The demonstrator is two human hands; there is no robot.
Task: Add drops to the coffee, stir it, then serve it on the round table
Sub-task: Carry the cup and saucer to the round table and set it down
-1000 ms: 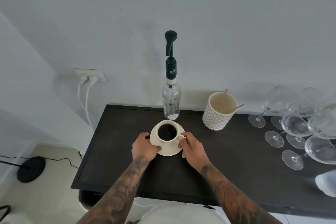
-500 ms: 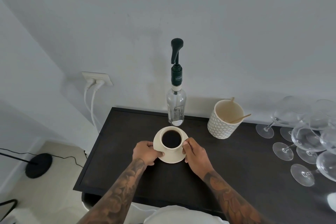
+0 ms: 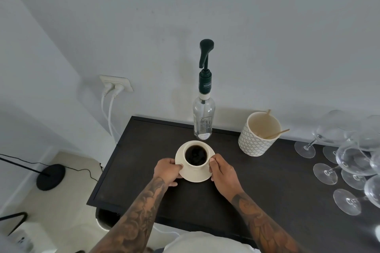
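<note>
Both hands (image 3: 195, 172) at saucer (image 3: 194, 176) edges

Both your forearms reach forward from the bottom of the view, angled inward toward each other (tattoos cover each one). Your left hand (image 3: 167, 170) has its fingers (image 3: 176, 167) curled, with the thumb on top, pinching a saucer (image 3: 195, 176) rim. Your right hand (image 3: 223, 172) mirrors it on the opposite side, knuckles up, fingers bent around that rim.
</note>
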